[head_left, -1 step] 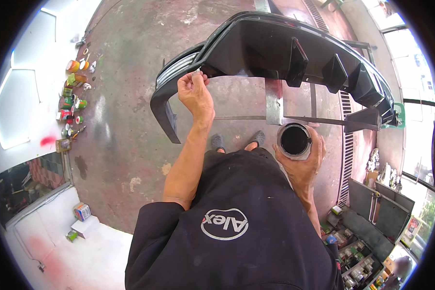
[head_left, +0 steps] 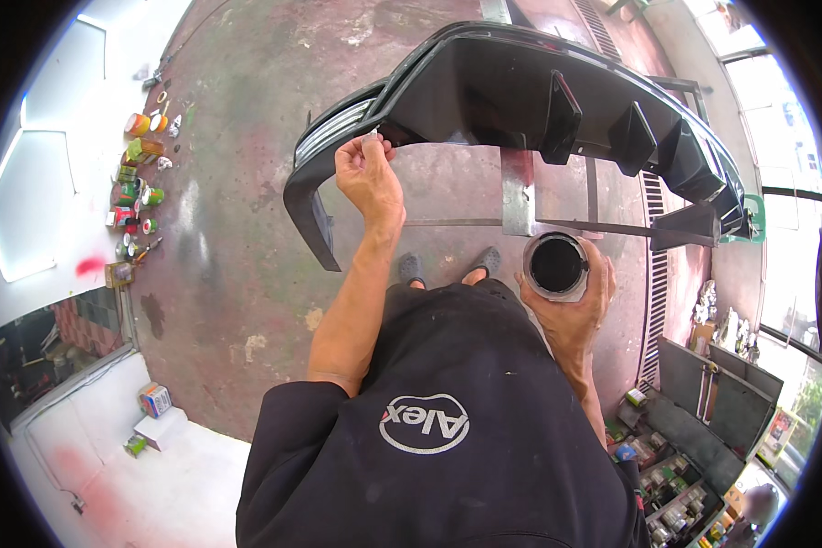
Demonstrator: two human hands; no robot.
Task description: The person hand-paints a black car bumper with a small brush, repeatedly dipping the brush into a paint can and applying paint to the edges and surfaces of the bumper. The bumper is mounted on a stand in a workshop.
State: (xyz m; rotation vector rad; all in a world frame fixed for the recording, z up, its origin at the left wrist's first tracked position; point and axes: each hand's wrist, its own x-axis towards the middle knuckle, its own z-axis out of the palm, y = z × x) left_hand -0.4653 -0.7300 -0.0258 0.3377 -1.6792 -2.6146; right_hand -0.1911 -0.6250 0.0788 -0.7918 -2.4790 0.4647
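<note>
Head view: pinching a small pale piece (head_left: 373, 134) between thumb and fingertips of the left hand (head_left: 372, 183), right by the lower edge of a glossy black bumper (head_left: 484, 87); impossible to tell whether touching it. Stretched across the upper middle toward the right, with angular fins along the bumper. Grasping a round container (head_left: 527, 264) with dark contents in the right hand (head_left: 571, 312), mouth up, with fingers curled around its side, nearer the body than the bumper. Standing in grey clogs (head_left: 411, 268) on a stained reddish floor (head_left: 237, 274). Lined up at far left: coloured cans (head_left: 152, 196).
</note>
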